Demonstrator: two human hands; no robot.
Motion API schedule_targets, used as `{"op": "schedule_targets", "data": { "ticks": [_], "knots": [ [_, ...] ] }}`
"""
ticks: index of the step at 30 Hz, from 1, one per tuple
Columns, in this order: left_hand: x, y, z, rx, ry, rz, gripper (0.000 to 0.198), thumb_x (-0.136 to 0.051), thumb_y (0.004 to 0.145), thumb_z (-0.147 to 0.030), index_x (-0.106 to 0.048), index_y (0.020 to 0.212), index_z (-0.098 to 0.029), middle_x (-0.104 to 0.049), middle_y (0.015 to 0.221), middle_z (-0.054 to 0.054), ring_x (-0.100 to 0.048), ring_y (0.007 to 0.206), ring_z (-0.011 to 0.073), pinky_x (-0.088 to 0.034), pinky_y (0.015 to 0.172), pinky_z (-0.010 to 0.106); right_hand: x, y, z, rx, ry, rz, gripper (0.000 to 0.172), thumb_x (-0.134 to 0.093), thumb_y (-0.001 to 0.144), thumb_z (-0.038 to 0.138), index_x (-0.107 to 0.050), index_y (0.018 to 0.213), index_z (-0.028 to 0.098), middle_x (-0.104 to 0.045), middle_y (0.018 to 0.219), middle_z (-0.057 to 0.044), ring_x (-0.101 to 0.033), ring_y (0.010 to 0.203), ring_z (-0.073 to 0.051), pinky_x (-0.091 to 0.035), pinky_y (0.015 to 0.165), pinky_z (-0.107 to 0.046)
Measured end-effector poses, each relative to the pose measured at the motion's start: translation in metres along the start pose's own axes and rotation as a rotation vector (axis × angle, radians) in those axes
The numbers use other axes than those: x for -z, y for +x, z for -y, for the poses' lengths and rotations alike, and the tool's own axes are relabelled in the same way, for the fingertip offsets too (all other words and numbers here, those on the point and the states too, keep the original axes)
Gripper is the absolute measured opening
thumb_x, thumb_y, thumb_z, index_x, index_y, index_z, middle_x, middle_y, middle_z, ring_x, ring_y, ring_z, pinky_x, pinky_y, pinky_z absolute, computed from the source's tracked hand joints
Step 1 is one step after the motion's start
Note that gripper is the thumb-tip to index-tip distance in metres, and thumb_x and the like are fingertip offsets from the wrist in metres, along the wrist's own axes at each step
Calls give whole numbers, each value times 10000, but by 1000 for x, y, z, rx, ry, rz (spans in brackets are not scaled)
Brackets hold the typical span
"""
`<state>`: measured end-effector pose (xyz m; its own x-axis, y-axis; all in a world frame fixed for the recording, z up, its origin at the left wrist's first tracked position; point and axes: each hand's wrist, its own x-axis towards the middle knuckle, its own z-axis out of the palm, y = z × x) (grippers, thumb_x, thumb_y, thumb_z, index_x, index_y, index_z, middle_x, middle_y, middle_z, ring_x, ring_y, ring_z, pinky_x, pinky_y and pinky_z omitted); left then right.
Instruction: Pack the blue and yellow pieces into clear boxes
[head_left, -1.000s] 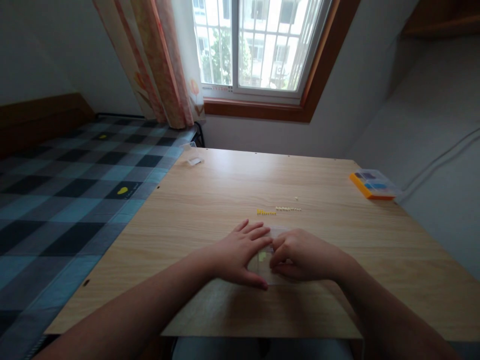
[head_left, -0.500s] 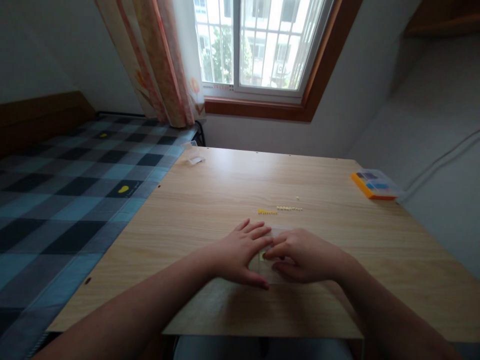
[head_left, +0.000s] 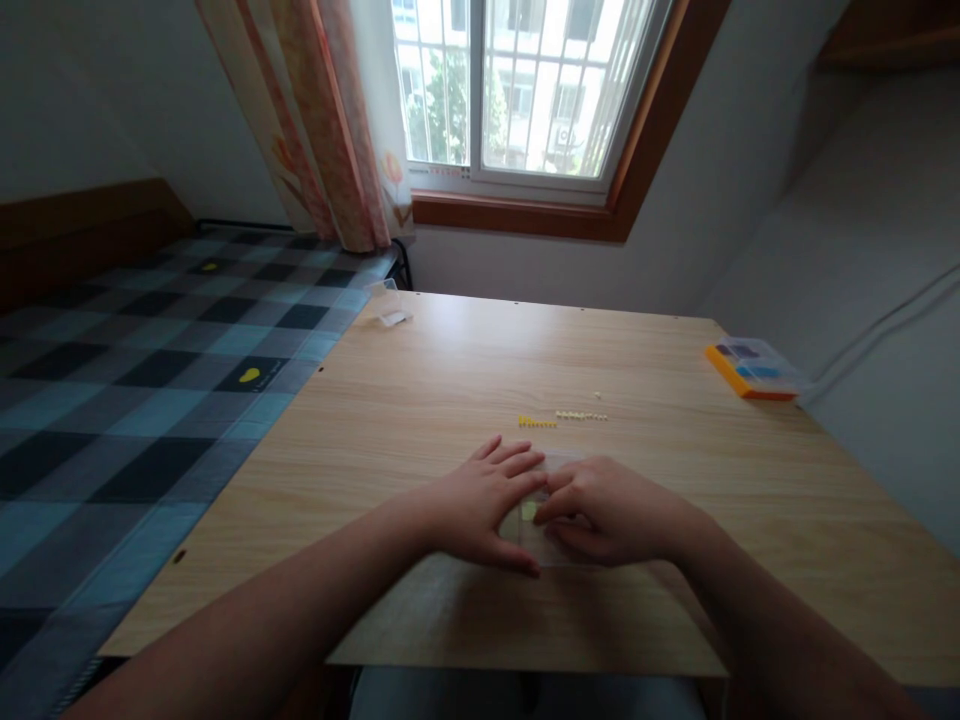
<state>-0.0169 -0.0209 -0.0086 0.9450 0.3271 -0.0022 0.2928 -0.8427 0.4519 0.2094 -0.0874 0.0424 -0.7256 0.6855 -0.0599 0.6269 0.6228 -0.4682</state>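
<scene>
A clear flat plastic sheet lies on the wooden table below both hands. A small pale yellow-green patch shows on it, between the hands. My left hand rests palm down over the sheet's left part, fingers spread. From the right comes my right hand, a fingertip at the patch's right edge. Its thumb stays apart below, and I see nothing held in it. Beyond the sheet lie a row of tiny yellow pieces and a row of tiny cream pieces.
One tiny cream piece lies farther back. A clear plastic box stands at the table's far left corner. An orange-edged case with a clear lid sits at the right edge. Left of the table is a bed with a checked cover.
My right fingertip has shifted slightly to the right, uncovering more of the pale patch. My left hand stays in place. The whole view has shifted very slightly.
</scene>
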Motion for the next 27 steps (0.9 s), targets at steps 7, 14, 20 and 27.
{"op": "schedule_targets", "data": {
  "ticks": [7,14,20,27],
  "knots": [
    [1,0,-1,-3,12,9,1014,-690,759,-774,-418,1566,-224,-360,1646,185,-267,1534,435,-127,1252,631,-1,-1,0,10,-7,-5,190,-585,848,141,-753,794,213,-763,958,-56,-667,862,-194,-475,777,-303],
    [1,0,-1,0,20,3,994,-691,764,-769,-433,1552,-221,-371,1641,184,-279,1530,429,-130,1250,630,-3,0,-1,8,-17,-11,189,-601,837,149,-773,873,218,-766,1005,-57,-671,896,-204,-476,799,-313],
    [1,0,-1,1,27,4,1005,-682,771,-769,-396,1579,-243,-364,1648,171,-283,1530,422,-137,1251,623,-1,-1,-1,0,-21,-10,187,-586,838,142,-760,823,210,-763,941,-54,-660,840,-188,-459,762,-296],
    [3,1,-2,4,33,24,1041,-679,772,-769,-368,1599,-219,-346,1653,187,-262,1539,419,-118,1254,624,0,-2,-4,-68,-62,-18,203,-559,857,132,-712,732,182,-776,904,-64,-652,766,-169,-429,721,-283]
  ]
}}
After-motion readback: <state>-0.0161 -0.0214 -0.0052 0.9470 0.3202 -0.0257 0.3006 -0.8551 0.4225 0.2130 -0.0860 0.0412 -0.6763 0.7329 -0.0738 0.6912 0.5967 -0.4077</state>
